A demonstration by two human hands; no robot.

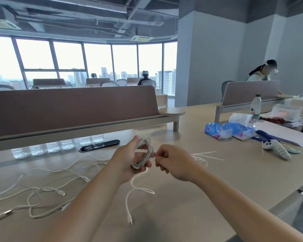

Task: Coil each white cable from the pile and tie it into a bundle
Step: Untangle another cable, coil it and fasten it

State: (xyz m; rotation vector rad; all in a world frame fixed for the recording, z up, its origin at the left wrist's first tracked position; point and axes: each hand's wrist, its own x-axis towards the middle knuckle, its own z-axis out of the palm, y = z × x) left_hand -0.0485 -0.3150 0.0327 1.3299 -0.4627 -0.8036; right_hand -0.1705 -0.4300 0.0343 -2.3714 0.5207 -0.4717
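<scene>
My left hand (129,159) holds a coil of white cable (143,152) upright above the table, fingers curled around the loops. My right hand (171,159) sits just right of the coil, fingertips pinched on something thin and white at the coil's edge. The cable's free tail (138,191) hangs from the coil, loops on the table and ends in a plug (130,220). A pile of loose white cables (47,191) sprawls over the table at the left. Thin white ties (204,157) lie on the table to the right of my hands.
A low divider panel (73,109) runs along the table's far side, with several water bottles (52,146) and a dark oval cable port (99,145) below it. Tissue packs (229,131), a bottle (255,106), a stuffed toy (276,149) and papers sit at the right. The table edge drops off at lower right.
</scene>
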